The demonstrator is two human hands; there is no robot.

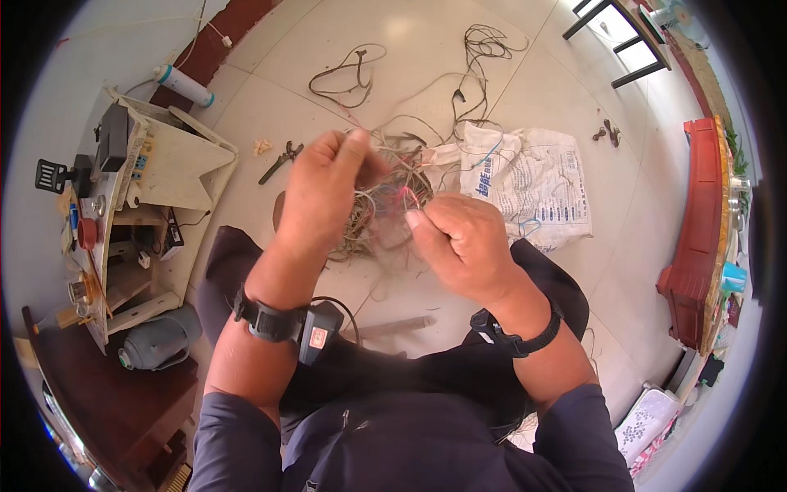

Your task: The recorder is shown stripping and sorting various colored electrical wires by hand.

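Note:
A tangled heap of old electrical wire [353,230] lies on the tiled floor between my knees. My left hand [326,184] is closed above its left side, with a thin reddish wire [349,112] showing past the thumb. Its fingertips are partly blurred. Over the heap's right side, my right hand [464,243] pinches a thin wire [413,198] between thumb and forefinger. That wire looks pinkish and coppery; motion blurs the strands between the hands. Black-handled pliers [280,163] lie on the floor beyond my left hand.
A white printed woven sack [529,184] lies right of the heap. Cable loops [347,77] and a longer dark cable [486,46] lie farther out. A worn cabinet [184,160] and a grey thermos jug [161,338] stand left; reddish furniture [695,234] stands right.

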